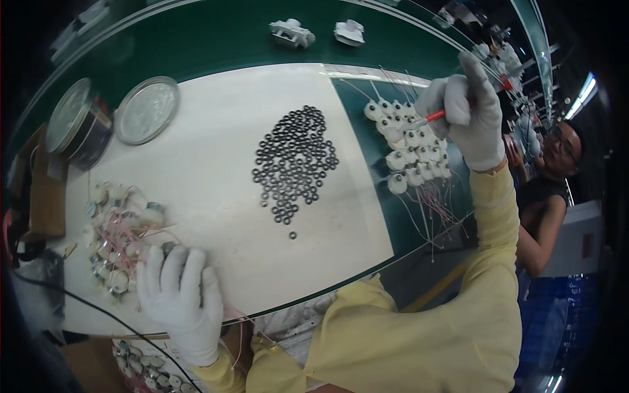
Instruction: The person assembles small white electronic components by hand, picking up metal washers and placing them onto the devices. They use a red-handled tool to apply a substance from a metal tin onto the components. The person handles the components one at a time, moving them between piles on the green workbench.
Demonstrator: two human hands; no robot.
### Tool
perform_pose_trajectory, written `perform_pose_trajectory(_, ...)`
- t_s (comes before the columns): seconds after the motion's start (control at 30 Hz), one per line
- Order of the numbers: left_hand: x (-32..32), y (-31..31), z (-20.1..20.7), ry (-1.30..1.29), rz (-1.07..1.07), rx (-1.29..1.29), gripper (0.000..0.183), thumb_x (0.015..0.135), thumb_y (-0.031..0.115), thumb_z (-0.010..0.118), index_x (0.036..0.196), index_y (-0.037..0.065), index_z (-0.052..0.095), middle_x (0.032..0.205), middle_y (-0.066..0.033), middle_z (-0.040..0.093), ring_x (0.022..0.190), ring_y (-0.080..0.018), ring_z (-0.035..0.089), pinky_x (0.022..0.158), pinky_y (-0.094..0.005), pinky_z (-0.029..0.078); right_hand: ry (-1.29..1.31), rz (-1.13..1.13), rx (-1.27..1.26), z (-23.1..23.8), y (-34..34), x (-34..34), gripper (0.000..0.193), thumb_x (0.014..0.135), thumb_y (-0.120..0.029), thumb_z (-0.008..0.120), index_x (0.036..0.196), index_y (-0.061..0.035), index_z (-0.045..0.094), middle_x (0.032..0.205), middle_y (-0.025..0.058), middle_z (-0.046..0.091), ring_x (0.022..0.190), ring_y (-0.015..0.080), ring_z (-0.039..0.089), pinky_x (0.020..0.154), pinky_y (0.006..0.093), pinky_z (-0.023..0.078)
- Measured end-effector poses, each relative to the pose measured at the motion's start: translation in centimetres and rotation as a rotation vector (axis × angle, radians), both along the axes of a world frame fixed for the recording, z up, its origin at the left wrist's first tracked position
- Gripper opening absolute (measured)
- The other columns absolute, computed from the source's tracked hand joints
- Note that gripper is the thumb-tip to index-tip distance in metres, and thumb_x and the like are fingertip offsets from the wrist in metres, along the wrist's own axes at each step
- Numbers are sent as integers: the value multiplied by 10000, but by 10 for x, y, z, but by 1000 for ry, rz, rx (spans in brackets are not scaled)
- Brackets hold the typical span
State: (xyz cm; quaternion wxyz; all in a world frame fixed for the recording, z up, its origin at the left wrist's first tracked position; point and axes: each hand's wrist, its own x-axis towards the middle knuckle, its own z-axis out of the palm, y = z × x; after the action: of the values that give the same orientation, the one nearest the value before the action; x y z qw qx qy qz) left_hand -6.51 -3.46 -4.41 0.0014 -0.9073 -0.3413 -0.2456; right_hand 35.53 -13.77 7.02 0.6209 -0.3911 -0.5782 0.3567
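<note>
Held a thin red tool with a pale tip (432,117) in the right hand (466,111), inside a white cloth glove. Curled most of that hand's fingers around the red tool, but pointed one finger straight up. Lifted the right hand above the right side of the green table (216,42), next to the rows of small white round parts with black middles (422,154). Aimed the pale tip left, at the upper rows, but could not tell about any touch there. Saw thin pale and pink wires (432,200) trailing from the near side of those rows. Rested the left hand (180,295), also in a white glove, palm down at the lower left. Spread its fingers loosely, mostly open, with the thumb apart, and put the fingertips at the near edge of a messy pile of small white and silver discs with pink wires (121,239). Could not see under that palm. Had many small black rings (298,157) in a flat heap on the big white sheet (216,177), between the two hands, with one black ring (293,235) just below the heap. Saw a round silver lid (147,110) beside a dark round tub (95,134) at the upper left, and two white plastic pieces (292,33) at the back. Wore yellow sleeves (495,209). Saw another person in a dark sleeveless top (547,203) at the right.
</note>
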Motion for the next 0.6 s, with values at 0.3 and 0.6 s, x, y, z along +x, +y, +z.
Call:
perform_pose_trajectory(0.3, -7, 2, -11, 99, 39, 67, 256, 900, 166, 658, 1143, 92, 693, 1186, -125, 685, 1230, -442, 570, 1092, -604, 398, -23, -570, -314, -24, -79, 35, 530, 1128, -396, 397, 1091, 60, 665, 960, 175, 700, 841, 236, 700, 696, 320, 553)
perform_pose_trajectory(0.6, -12, 1, -9, 224, 33, 49, 279, 937, 34, 571, 1204, 9, 652, 1282, -183, 646, 1315, -484, 516, 1101, -587, 398, -273, -639, -427, -37, -52, 45, 469, 1094, -369, 497, 1026, 34, 729, 949, 141, 759, 761, 176, 696, 673, 267, 513)
